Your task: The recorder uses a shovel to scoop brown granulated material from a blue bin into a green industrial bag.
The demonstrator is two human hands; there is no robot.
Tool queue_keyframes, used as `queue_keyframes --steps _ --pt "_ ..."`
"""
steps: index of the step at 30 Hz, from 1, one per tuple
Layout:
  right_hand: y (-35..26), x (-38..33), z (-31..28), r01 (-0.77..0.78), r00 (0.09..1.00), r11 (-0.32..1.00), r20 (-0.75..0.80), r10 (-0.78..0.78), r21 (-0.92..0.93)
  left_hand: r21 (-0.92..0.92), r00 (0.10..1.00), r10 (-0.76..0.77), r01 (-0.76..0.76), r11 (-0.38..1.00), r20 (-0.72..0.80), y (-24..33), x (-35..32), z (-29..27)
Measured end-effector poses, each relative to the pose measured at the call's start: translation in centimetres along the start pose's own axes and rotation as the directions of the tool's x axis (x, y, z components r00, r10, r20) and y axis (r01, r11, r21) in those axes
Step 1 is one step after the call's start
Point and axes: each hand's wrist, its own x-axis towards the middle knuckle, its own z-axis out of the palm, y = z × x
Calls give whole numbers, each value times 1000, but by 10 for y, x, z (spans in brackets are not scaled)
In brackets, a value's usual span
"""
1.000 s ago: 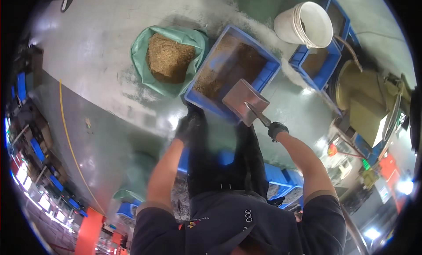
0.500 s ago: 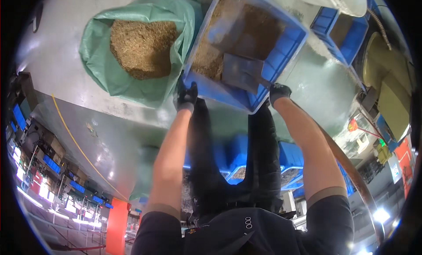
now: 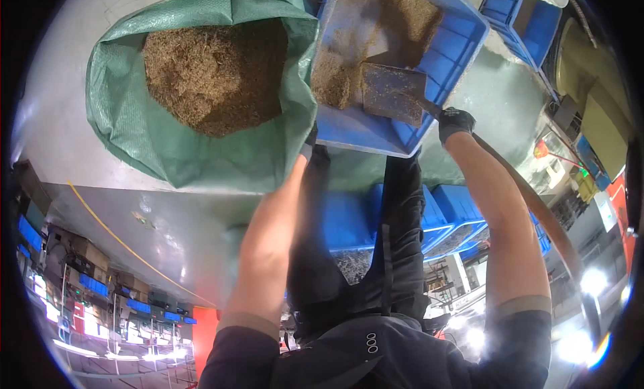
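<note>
My right hand (image 3: 456,122), in a dark glove, is closed around the long handle of a flat metal shovel (image 3: 392,92). The blade lies tilted inside a blue plastic bin (image 3: 416,142), with a thin dusting of brown material on it. Behind my right forearm the handle runs down to the lower right. At the left stands a wide-mouthed green woven sack (image 3: 141,137) filled with brown, chaff-like material (image 3: 201,80). My left hand (image 3: 310,142), also gloved, is at the sack's right edge beside the bin; its fingers are hidden by the sack.
Brown loose material (image 3: 409,13) covers part of the bin's floor. Another blue bin (image 3: 516,26) stands at the upper right. Behind my legs are more blue bins (image 3: 349,224), some holding grey-brown material. A yellow line (image 3: 127,238) crosses the floor at the left.
The sack appears larger and its rim now overlaps the bin's left side, covering most of my left hand. Bin, shovel and right hand sit farther right and slightly higher in view.
</note>
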Motion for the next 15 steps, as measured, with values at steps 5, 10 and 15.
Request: queue_keyframes --steps 5,10,15 --pt "-7 21 51 -13 997 999 -73 16 35 -66 977 181 -175 982 109 -58 -30 31" --pt "-37 6 45 175 974 961 -182 -137 213 62 998 64 -63 996 -17 -49 -15 -19" --pt "-74 32 39 248 966 915 -151 -209 319 392 969 108 -13 920 -223 -4 -1 -41"
